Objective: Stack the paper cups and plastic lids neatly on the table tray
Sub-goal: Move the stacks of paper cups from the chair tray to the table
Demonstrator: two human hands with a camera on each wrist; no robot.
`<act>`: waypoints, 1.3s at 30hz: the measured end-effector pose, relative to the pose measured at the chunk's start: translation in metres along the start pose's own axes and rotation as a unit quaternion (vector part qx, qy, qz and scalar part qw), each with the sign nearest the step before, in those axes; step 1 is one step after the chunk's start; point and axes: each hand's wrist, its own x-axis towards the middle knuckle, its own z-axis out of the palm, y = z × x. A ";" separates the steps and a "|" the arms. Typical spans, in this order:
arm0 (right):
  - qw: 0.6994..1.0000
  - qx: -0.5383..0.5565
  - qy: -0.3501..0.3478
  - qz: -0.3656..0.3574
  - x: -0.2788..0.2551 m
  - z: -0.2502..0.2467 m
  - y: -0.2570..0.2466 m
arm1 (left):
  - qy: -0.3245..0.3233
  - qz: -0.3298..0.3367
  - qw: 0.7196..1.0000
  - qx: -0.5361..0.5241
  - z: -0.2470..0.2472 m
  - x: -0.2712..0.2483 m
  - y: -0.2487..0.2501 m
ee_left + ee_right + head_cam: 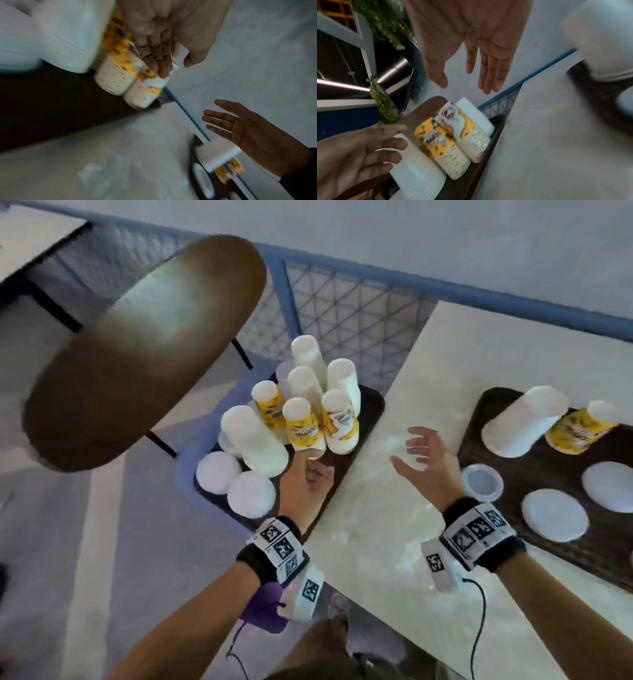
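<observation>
Several upside-down stacks of paper cups, white (255, 440) and yellow-printed (303, 428), stand on a dark tray (371, 405) to the left of the table. Two stacks of white plastic lids (251, 493) lie at that tray's near end. My left hand (310, 467) reaches in low, its straight fingers (159, 67) touching a yellow-printed stack (145, 94) with the thumb held apart. My right hand (411, 453) hovers open and holding nothing over the pale table (376, 525). The table tray (548, 474) on the right holds a white cup stack (524, 422), a yellow one (579, 431) and lids (555, 520).
The left tray rests on a blue crate (191, 460) beside the table's edge. A brown oval tabletop (144, 354) stands at the upper left, and a blue mesh railing (359, 313) runs behind. A clear lid (483, 482) sits at the table tray's near-left corner.
</observation>
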 end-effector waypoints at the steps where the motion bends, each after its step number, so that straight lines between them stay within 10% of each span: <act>1: 1.000 -0.005 -0.016 0.007 0.007 0.021 -0.005 | 0.023 -0.023 0.999 -0.010 -0.015 0.006 -0.008; 18: 0.986 -0.100 -0.073 0.112 0.088 0.118 0.000 | 0.101 -0.106 0.989 -0.016 0.020 0.102 -0.054; 39: 0.989 -0.054 -0.070 0.117 0.072 0.128 0.002 | 0.035 -0.150 0.987 -0.037 0.009 0.024 -0.096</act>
